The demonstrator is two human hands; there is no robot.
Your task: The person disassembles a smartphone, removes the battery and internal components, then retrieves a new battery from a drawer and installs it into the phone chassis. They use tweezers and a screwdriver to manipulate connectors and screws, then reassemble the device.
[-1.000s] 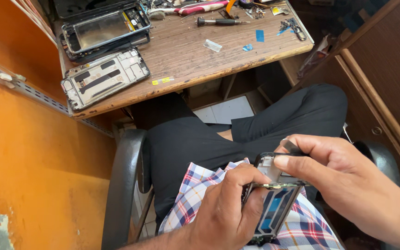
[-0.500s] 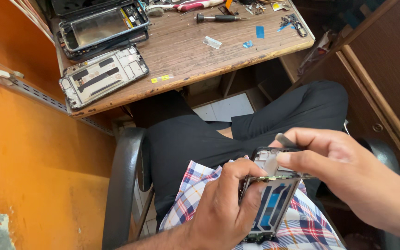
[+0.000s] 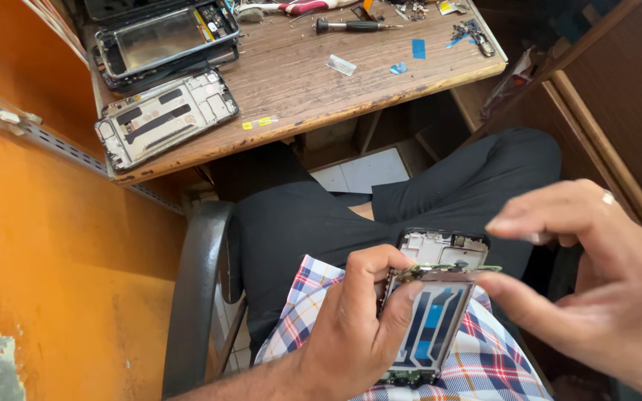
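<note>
opened phone chassis (image 3: 434, 315), back cover off, silver frame with blue and black inner panels exposed, sits over the lap. left hand (image 3: 354, 330) wraps its left edge, fingers closed. right hand (image 3: 596, 275) half open beside it, thumb touching its top-right edge.

Soft daylight fills the scene, brightest on the worn brown wooden desk (image 3: 299, 74) and the orange painted wall (image 3: 53, 260). The glossy dark phone screen panel (image 3: 161, 37) at the desk's far left corner shows a pale glare. Under the desk lies deep shadow. The right hand (image 3: 603, 282) is slightly blurred; the left hand (image 3: 354, 330) and the desk are sharp. Straight edges lean at the borders.
</note>
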